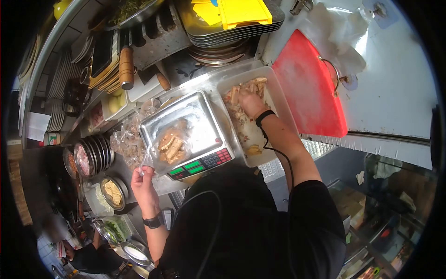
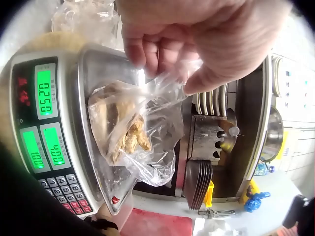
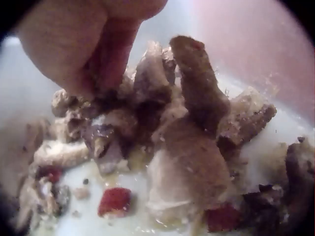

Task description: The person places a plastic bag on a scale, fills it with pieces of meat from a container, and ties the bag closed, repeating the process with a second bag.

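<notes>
A clear plastic bag [image 2: 165, 110] with brown meat pieces [image 1: 172, 148] lies on the metal plate of a digital scale [image 1: 200, 100]. My left hand [image 1: 145, 186] pinches the bag's edge, thumb against fingers [image 2: 167, 51]. Green digits light the scale's display [image 2: 45, 91]. My right hand [image 1: 251, 103] reaches down into a white plastic tub [image 1: 290, 122] of meat chunks [image 3: 189, 167]. In the right wrist view its fingers [image 3: 106, 64] are curled down against the pieces; their tips are hidden, so whether they grip one cannot be told.
Right of the tub lies a red cutting board [image 1: 309, 88]. Beyond the scale are stacked trays with yellow items [image 1: 246, 11] and a wooden-handled tool [image 1: 126, 67]. More plastic bags [image 1: 127, 139] and metal bowls [image 1: 113, 193] stand at left. Another person [image 1: 95, 255] is at lower left.
</notes>
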Tool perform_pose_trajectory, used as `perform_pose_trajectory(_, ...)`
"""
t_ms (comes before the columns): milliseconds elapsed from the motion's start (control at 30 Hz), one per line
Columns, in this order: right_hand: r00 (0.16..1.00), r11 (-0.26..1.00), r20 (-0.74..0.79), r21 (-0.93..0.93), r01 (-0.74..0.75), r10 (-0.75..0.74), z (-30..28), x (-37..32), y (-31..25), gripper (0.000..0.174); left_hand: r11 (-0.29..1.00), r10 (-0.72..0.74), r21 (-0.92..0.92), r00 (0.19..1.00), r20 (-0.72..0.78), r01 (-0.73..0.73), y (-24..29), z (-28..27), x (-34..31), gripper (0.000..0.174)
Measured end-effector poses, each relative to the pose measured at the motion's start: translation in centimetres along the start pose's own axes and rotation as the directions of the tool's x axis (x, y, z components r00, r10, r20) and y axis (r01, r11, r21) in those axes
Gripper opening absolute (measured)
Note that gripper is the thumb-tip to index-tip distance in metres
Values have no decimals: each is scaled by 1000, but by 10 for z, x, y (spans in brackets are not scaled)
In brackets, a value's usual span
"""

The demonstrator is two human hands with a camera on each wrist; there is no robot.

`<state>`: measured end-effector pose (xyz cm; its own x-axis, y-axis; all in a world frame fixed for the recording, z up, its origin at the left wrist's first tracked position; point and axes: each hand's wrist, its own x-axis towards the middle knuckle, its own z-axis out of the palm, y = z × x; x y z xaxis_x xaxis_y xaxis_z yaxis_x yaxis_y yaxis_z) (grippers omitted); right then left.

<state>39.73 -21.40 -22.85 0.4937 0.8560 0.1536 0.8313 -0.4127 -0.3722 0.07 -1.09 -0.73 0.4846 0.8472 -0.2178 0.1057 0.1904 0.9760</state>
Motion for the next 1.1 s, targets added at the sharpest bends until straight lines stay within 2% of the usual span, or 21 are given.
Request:
perform_pose_trajectory(133, 995, 990, -97, 139, 16, -3, -18, -1, 3, 12, 1000, 11, 13, 1000, 21, -11, 1, 2, 1, 7)
perform_pose_trajectory(200, 995, 920, -67, 389, -46, 78, -24, -3, 9, 17, 1000, 27, 16, 999, 26, -27, 2, 2, 2, 6)
perform_pose_trajectory(233, 995, 921, -68, 388, -42, 74, -28, -5, 10, 17, 999, 32, 5, 999, 21, -32, 2, 1, 2, 6)
perform_pose_trajectory(267, 973, 792, 77, 568, -222, 217, -32, -10, 12, 14, 999, 36, -4, 999, 15, -36, 3, 1, 2, 6)
perform_pose_trajectory(300, 915, 604, 246, 691, -398, 321, -39, -14, 13, 12, 999, 36, -5, 999, 13, -36, 4, 0, 2, 6)
perform_pose_trajectory(333, 915, 604, 245, 690, -398, 322, -46, -17, 15, 12, 999, 40, 7, 999, 10, -40, 6, 0, 2, 7)
perform_pose_trajectory(367, 857, 393, 391, 769, -504, 334, -54, -21, 17, 11, 999, 43, 18, 999, 8, -43, 6, 0, 2, 8)
perform_pose_trajectory(400, 789, 161, 531, 788, -594, 310, -59, -26, 21, 11, 999, 42, 17, 999, 12, -42, 5, -1, 3, 8)
perform_pose_trajectory(433, 788, 161, 530, 788, -594, 313, -55, -32, 26, 11, 999, 44, 26, 999, 11, -45, 4, -2, 4, 8)
perform_pose_trajectory(500, 595, -65, 673, 684, -727, 439, -37, -45, 37, 14, 998, 45, 36, 999, 13, -46, 3, -2, 4, 9)
perform_pose_trajectory(533, 594, -66, 672, 685, -726, 443, -28, -52, 40, 14, 998, 45, 31, 999, 14, -46, 3, 0, 4, 10)
perform_pose_trajectory(600, 574, 260, 504, 561, -786, 646, -15, -62, 40, 24, 999, 47, 26, 999, 16, -48, 4, 2, 5, 10)
perform_pose_trajectory(633, 575, 261, 503, 562, -785, 646, -13, -64, 42, 24, 999, 49, 15, 999, 23, -49, 4, 2, 6, 10)
perform_pose_trajectory(700, 706, 636, 269, 309, -707, 655, -10, -68, 43, 43, 999, 52, 4, 998, 29, -52, 3, 1, 6, 10)
perform_pose_trajectory(733, 706, 636, 269, 309, -707, 655, -19, -67, 36, 43, 998, 56, 6, 998, 33, -56, 2, 0, 6, 10)
perform_pose_trajectory(800, 725, 659, 356, 308, -686, 589, -39, -63, 20, 60, 998, 60, 8, 997, 42, -61, 1, -1, 7, 10)
perform_pose_trajectory(833, 724, 658, 355, 308, -687, 591, -43, -63, 13, 60, 998, 62, 1, 997, 44, -62, 1, -2, 7, 10)
perform_pose_trajectory(900, 845, 815, 188, 225, -534, 501, -47, -61, 1, 60, 998, 63, -6, 997, 46, -63, 0, -2, 7, 10)
perform_pose_trajectory(1000, 852, 850, 257, 159, -502, 456, -42, -56, -4, 63, 998, 58, -9, 997, 42, -58, 1, -3, 7, 11)
perform_pose_trajectory(1100, 826, 839, 283, 111, -532, 487, -46, -52, -13, 62, 998, 64, -21, 997, 41, -63, 2, -2, 5, 11)
